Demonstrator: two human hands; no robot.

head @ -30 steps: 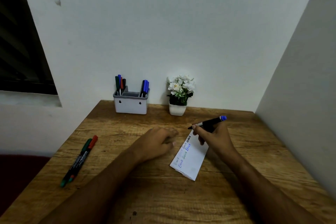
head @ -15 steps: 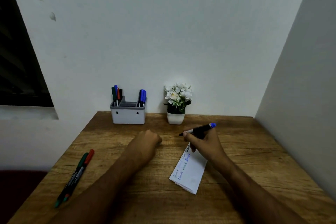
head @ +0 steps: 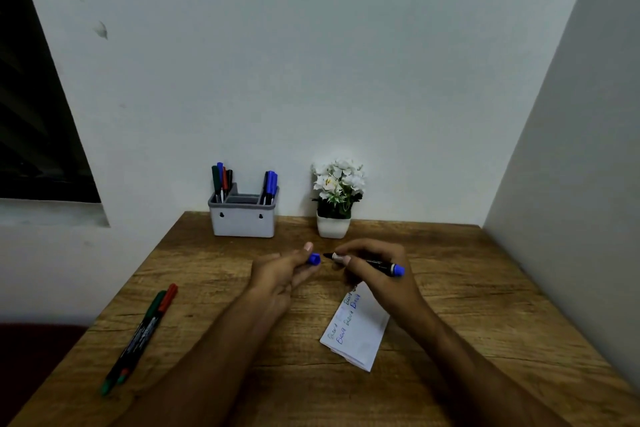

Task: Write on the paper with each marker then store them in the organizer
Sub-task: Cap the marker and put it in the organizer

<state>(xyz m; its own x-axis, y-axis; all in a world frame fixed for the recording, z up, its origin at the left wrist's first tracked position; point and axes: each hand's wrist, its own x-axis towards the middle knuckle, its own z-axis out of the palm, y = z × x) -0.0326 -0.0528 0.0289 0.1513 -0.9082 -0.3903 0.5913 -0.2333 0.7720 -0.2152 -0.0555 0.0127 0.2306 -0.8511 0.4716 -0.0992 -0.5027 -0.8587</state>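
My right hand [head: 375, 269] hovers above the wooden table [head: 450, 288], fingers curled round the blue marker [head: 367, 262], which lies nearly level with its bare tip pointing left and its blue end sticking out to the right. My left hand [head: 282, 274] is raised just beside it, thumb and fingers pinching the blue cap [head: 314, 259], whose open end faces the tip across a small gap. The paper [head: 356, 329] lies flat below my right wrist, the organizer [head: 242, 218] stands at the back edge holding several markers, and 2 markers [head: 142, 336] lie side by side at the left
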